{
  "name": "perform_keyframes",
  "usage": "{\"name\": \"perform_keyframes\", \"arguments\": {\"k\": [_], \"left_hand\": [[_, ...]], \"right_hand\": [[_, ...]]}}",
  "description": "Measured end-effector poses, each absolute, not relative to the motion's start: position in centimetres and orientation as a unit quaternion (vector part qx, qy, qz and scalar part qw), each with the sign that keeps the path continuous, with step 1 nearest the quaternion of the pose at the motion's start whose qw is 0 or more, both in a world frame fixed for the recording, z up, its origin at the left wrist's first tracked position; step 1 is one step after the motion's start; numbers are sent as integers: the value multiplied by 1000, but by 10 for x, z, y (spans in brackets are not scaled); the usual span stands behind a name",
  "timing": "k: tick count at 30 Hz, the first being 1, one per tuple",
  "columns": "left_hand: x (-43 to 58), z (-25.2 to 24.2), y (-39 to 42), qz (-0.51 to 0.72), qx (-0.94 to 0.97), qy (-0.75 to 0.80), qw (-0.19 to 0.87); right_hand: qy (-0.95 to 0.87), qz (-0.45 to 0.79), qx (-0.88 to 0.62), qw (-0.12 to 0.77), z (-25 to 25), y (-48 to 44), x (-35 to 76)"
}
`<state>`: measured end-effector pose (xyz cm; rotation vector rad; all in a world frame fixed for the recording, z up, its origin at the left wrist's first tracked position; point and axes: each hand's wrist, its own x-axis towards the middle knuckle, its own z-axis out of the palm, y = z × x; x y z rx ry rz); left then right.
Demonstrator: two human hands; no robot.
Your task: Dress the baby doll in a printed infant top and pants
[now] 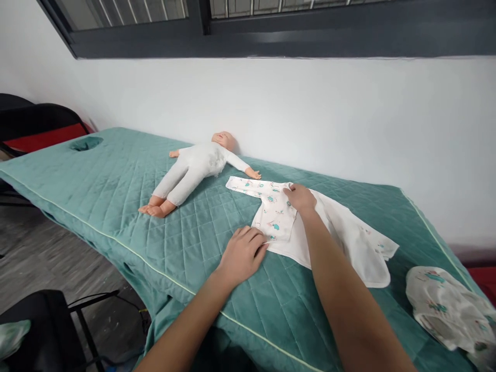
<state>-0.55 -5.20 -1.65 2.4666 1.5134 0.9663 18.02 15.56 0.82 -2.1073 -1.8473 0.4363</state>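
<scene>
Printed baby shirt point(273, 216) spread open and flat on the teal quilted bed point(116, 206), just beside the doll point(194, 168), whose near arm almost meets its sleeve. Left hand point(242, 254) lies palm-down on the lower hem, grip wide, probably pinning the cloth against sliding. Right hand point(300, 198) rests near the collar; whether its grip pinches fabric cannot be told. A crumpled matching garment point(445, 302) lies well apart, at right.
</scene>
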Motion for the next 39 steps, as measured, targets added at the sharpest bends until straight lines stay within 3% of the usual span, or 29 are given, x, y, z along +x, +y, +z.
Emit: {"name": "perform_keyframes", "arguments": {"k": [8, 13, 16, 22, 26, 30, 35, 39], "left_hand": [[-3, -18, -51, 329, 813, 481, 9], [14, -14, -43, 258, 838, 479, -45], [25, -13, -33, 243, 832, 498, -27], [13, -24, -22, 528, 562, 619, 148], [1, -28, -25, 647, 412, 638, 72], [7, -23, -29, 605, 509, 612, -10], [20, -18, -27, 431, 736, 522, 2], [23, -20, -28, 325, 798, 507, 6]], "right_hand": [[-633, 141, -740, 179, 1, 157, 182], [-631, 171, -725, 216, 1, 145, 187], [-630, 191, -714, 238, 2, 138, 196], [-663, 310, -600, 322, 1, 129, 194], [-743, 327, -469, 348, -10, 126, 173], [-779, 241, -493, 304, -19, 127, 163], [-789, 163, -530, 265, -16, 125, 159], [-805, 144, -528, 229, -14, 109, 159]]}}
